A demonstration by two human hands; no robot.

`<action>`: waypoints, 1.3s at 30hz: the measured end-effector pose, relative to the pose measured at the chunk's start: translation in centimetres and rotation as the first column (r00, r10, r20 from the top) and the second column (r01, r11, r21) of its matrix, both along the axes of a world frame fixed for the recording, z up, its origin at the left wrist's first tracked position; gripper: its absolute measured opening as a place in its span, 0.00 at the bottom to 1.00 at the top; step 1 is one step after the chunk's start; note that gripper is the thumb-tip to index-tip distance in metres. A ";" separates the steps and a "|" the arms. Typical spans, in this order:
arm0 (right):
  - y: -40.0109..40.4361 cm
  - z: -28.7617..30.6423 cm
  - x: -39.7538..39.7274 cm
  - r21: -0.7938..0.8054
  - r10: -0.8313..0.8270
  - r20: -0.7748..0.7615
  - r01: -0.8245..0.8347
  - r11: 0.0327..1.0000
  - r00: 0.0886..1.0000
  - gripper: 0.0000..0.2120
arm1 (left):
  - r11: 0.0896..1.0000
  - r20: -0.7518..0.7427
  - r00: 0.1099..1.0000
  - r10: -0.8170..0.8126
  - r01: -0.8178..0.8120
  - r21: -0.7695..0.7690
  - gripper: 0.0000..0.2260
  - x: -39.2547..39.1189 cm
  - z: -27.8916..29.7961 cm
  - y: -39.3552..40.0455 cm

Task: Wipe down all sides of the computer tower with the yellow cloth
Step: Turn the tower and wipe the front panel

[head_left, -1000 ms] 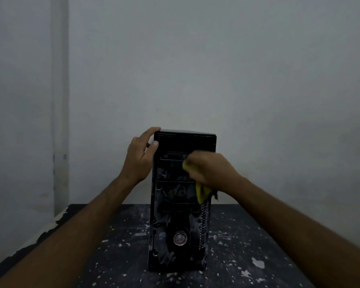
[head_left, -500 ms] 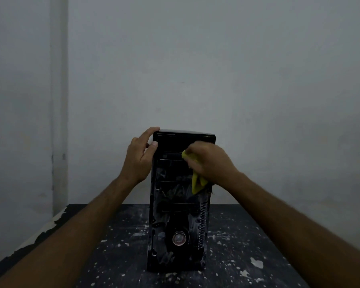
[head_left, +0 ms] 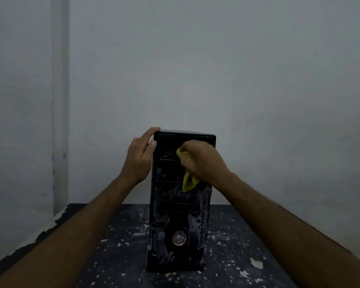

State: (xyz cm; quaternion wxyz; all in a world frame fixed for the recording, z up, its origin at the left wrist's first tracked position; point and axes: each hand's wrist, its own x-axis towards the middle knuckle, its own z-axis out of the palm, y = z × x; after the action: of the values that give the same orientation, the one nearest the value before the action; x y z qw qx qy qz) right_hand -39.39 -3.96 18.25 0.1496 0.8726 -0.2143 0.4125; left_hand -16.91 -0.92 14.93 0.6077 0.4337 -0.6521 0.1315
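A tall black computer tower with a glossy plastic front panel (head_left: pixel 178 204) stands upright on a dark paint-speckled desk (head_left: pixel 237 256), its front face turned toward the person. The left hand (head_left: pixel 138 161) braces the tower's upper left corner: its fingers (head_left: pixel 152 132) hook over the top edge while the thumb lies along the front edge just below them. The right hand (head_left: pixel 202 161) bunches a small soft yellow cloth (head_left: pixel 188 179) against the upper front panel, its fingers curled round the wad, a loose tail hanging out below the palm. The tower looks rigid and fairly heavy but tall and narrow, so a sideways rub high up could probably rock it; a hold at the top corner, opposite the wiping fingers, seems the sensible brace. The limp cloth conforms to bay edges and should be held wadded. The panel below the right fingers is visibly smeared and dusty.
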 end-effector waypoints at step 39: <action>-4.7 -0.4 -2.6 0.138 -0.089 0.362 0.041 0.990 0.928 0.24 | 0.966 0.116 0.972 0.206 -0.221 0.136 0.17 1.5 -0.7 6.5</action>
State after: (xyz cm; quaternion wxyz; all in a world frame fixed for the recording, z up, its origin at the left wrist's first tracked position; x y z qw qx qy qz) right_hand -42.00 -8.61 17.82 0.0644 0.7804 -0.2931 0.5486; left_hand -15.46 5.58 14.28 0.5222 0.5383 -0.6395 0.1692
